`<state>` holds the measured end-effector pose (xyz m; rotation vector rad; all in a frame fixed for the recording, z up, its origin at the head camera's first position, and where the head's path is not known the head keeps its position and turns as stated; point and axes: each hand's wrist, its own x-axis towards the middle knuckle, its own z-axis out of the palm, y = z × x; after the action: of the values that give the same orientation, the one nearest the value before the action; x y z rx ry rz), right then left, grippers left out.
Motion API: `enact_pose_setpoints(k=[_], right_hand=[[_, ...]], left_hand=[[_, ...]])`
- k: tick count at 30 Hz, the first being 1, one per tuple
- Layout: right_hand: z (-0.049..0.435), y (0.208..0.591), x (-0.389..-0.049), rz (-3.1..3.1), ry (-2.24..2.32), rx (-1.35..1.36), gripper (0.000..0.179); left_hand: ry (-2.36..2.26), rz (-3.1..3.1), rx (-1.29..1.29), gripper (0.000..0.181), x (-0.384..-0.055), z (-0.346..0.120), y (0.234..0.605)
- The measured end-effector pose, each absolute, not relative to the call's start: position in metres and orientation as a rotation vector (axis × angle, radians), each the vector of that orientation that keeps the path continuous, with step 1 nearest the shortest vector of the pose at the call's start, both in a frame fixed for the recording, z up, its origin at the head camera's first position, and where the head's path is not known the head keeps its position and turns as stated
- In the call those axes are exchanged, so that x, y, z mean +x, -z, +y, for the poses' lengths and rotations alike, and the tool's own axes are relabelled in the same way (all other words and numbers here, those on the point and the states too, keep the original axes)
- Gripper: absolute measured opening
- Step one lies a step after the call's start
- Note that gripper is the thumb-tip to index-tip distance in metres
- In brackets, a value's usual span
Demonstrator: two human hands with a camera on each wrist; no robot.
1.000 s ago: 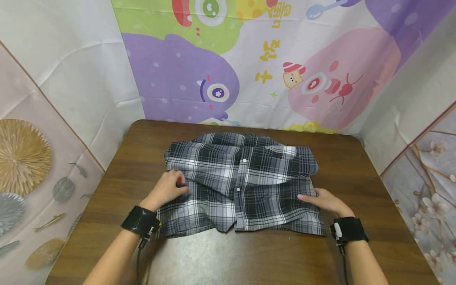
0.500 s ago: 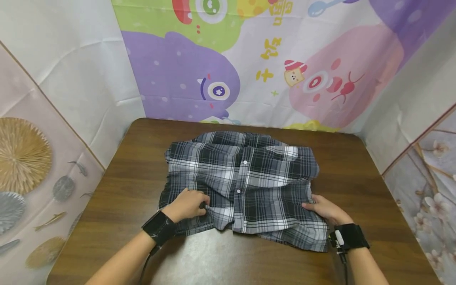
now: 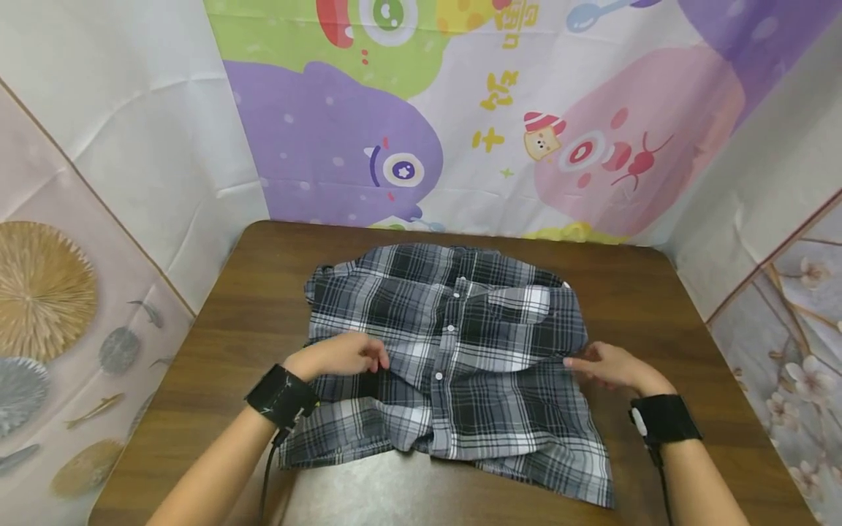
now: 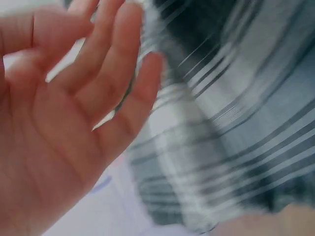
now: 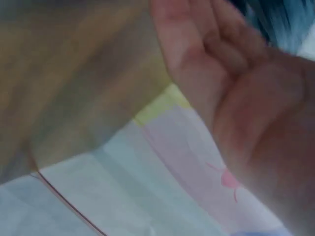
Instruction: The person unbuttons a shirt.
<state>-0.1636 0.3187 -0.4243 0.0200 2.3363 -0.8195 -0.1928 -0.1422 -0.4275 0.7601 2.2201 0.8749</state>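
A grey, black and white plaid shirt (image 3: 506, 409) with white buttons down its front lies on the table, its lower part rumpled and the hem towards me. Over the shirt's left half is my left hand (image 3: 338, 356), fingers loosely bent. In the left wrist view that palm (image 4: 54, 132) shows bare, and the plaid cloth (image 4: 226, 113) lies beyond the fingers. At the shirt's right edge is my right hand (image 3: 615, 365), its thumb by the cloth. The right wrist view shows that hand (image 5: 246, 98) blurred with its fingertips cut off, so whether it pinches cloth is unclear.
The brown wooden table (image 3: 224, 351) extends around the shirt. Behind it hangs a backdrop (image 3: 473, 183) with cartoon figures, and patterned panels stand at both sides. Each wrist wears a black band (image 3: 283, 398) with a cable trailing from it.
The shirt's hem has come nearer to me and more buttons show. My left hand gripped cloth half a second ago and has let go, moving up. The right hand has moved up along the edge.
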Motion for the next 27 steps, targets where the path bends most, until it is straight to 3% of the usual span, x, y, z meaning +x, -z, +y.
enact_pose_setpoints(k=[4,11,20,27], right_hand=[[0.32,0.403,-0.188,2.464,0.842,0.092,0.073],[0.313,0.39,-0.226,2.674,0.857,0.089,0.07],[0.29,0.4,-0.27,2.747,0.775,0.07,0.058],[0.278,0.429,-0.289,2.692,0.655,0.074,0.062]], left_hand=[[-1.031,2.424,0.695,0.025,-0.216,-0.149,0.408],[-1.357,2.611,0.299,0.023,-0.255,-0.162,0.392],[-1.381,2.78,0.086,0.034,-0.293,-0.161,0.415],[-1.365,2.747,0.078,0.048,-0.309,-0.146,0.432]])
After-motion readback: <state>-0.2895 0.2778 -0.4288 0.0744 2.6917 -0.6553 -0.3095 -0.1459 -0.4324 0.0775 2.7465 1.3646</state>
